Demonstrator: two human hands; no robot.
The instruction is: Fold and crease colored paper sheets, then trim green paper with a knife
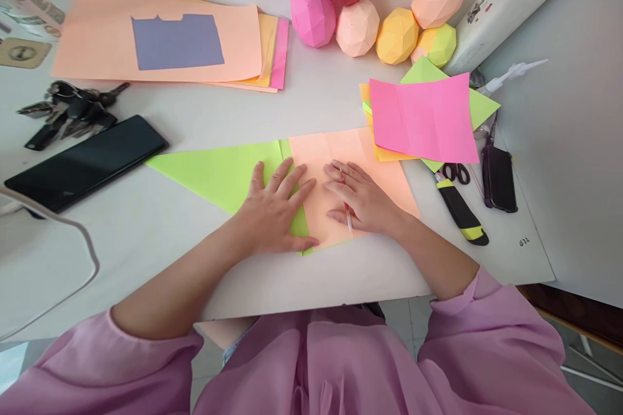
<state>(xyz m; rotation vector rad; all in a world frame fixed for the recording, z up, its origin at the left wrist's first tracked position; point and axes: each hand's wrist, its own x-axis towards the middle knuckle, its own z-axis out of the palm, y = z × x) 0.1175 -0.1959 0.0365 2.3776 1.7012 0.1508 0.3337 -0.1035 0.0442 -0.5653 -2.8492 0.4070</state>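
Left hand (272,211) is splayed flat where green paper (214,172) meets peach paper (318,207), while the half-curled right hand (367,202) has a skinny red pen (347,213) tucked between its fingers.

The table (311,285) is white. A peach paper (335,149) lies on it. Left of the peach paper are a green paper (219,172), a big black phone (87,162) and keys (73,107). Behind it sit round paper balls (357,27). Right of it lies a black-and-yellow cutter (457,206).
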